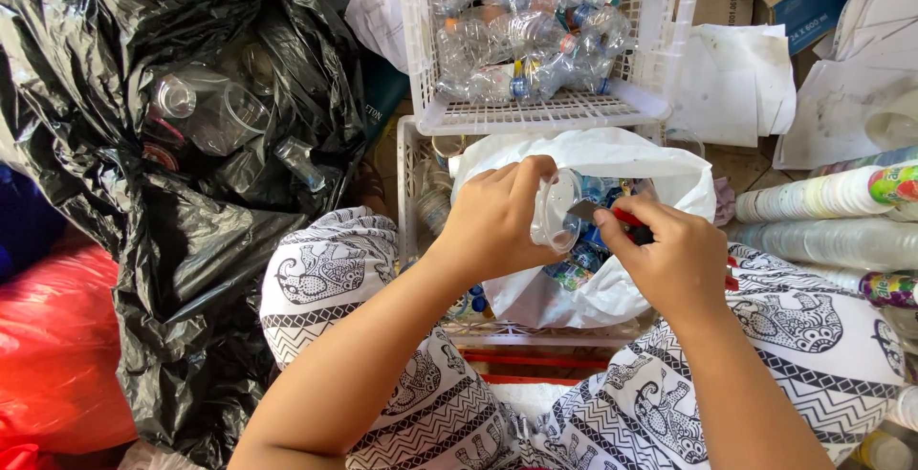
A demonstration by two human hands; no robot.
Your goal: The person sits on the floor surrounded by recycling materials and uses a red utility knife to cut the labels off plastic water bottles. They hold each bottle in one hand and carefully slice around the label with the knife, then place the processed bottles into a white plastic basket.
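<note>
1. Black bin bag [191, 269], biggest thing in view, sits open at the person's left side; clear plastic cups [206, 111] lie in its mouth, within easy reach of the left arm, so it looks like a drop spot for cups.
2. White plastic crate [660, 30] at the top holds crushed clear bottles [526, 35]; it is tipped or stacked over a second crate in front of the knees, which keeps the bottles apart from the cups.
3. White plastic bag [583, 159] hangs open in the lower crate, right under both hands; coloured label scraps [574, 274] lie inside, probably so cuttings fall straight in.
4. Stacked cups [813, 197] lie on their sides at the right, nested in rows to save room, near the right hand.
5. Left hand [492, 221] is closed around a clear plastic cup [555, 212], thumb and fingers on its rim, holding it sideways over the white bag with the wall turned to the blade.
6. Right hand [674, 260] is clenched on a red-handled cutter [622, 218]; its tip touches the cup's side, likely at a label.
</note>
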